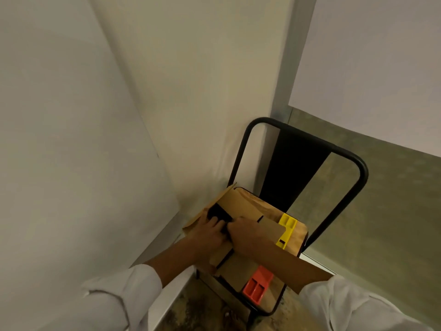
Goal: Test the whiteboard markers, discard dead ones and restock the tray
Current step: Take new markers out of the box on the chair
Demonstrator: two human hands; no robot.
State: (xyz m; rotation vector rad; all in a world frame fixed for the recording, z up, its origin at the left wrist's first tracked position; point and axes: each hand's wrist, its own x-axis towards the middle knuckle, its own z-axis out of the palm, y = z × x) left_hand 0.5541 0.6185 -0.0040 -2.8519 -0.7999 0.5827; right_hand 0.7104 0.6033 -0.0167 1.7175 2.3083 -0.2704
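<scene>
A brown cardboard box (238,204) rests on the seat of a black metal chair (298,163). Both hands reach into it side by side. My left hand (210,231) has its fingers curled at a dark object (218,212) inside the box opening. My right hand (248,232) lies next to it, fingers bent on the same dark thing under a cardboard flap. What the dark object is cannot be made out. A yellow plastic tray (287,229) sits at the box's right side. An orange plastic tray (257,284) lies at the seat's front edge. No markers are visible.
The chair stands in a corner, with a white wall (71,139) close on the left and a whiteboard's metal frame (286,68) behind. A grey-green panel (381,211) is on the right. Speckled floor (202,306) shows below the seat.
</scene>
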